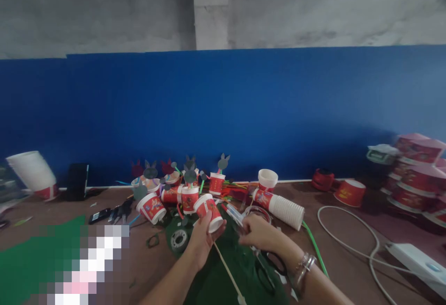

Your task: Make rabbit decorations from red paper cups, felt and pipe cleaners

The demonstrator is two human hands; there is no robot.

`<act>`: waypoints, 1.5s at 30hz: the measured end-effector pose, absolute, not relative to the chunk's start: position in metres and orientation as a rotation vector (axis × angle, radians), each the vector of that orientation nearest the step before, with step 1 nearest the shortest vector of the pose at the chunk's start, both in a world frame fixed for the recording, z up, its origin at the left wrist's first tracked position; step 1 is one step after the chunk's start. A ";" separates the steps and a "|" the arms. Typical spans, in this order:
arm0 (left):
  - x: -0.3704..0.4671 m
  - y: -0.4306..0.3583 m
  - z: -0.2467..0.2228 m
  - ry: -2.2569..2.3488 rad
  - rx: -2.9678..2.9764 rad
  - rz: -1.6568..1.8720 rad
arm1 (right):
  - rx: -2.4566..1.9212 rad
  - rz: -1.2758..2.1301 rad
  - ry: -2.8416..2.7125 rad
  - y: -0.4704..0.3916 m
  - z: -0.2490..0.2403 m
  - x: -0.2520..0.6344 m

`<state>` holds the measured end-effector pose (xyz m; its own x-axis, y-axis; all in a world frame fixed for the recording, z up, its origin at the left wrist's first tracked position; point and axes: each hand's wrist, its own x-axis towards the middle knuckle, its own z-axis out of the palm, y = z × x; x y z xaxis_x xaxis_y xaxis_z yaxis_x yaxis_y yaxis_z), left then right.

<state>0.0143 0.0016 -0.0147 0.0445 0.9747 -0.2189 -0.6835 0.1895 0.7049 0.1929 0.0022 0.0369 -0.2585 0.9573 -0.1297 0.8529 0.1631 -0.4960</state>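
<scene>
As the left grip clasped a red cup, the right grip curled near scissors.
What the right held was unclear.

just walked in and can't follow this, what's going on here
A person is handling a red-and-white paper cup, held tilted in the left hand. The right hand is curled nearby, with scissors showing just below it; whether it grips anything is unclear. Behind the hands are more cups, eared cutouts and a nested stack lying sideways.
</scene>
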 end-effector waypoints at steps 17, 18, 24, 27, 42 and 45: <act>0.008 0.002 -0.023 1.128 1.052 1.713 | -1.472 0.672 -2.384 -0.037 0.024 0.150; 0.009 0.001 -0.022 1.150 1.077 1.734 | -1.429 0.775 -2.307 -0.030 0.028 0.156; 0.012 0.001 -0.031 1.114 1.286 1.757 | -1.005 1.692 -1.389 -0.005 0.075 0.202; 0.012 -0.001 -0.035 1.200 1.474 1.733 | -0.657 1.591 -1.248 -0.017 0.100 0.211; 0.020 -0.013 -0.016 1.037 1.628 1.703 | -1.100 0.587 -1.791 -0.045 0.100 0.188; 0.021 -0.016 -0.010 1.013 1.601 1.707 | -1.130 0.433 -1.946 -0.041 0.092 0.181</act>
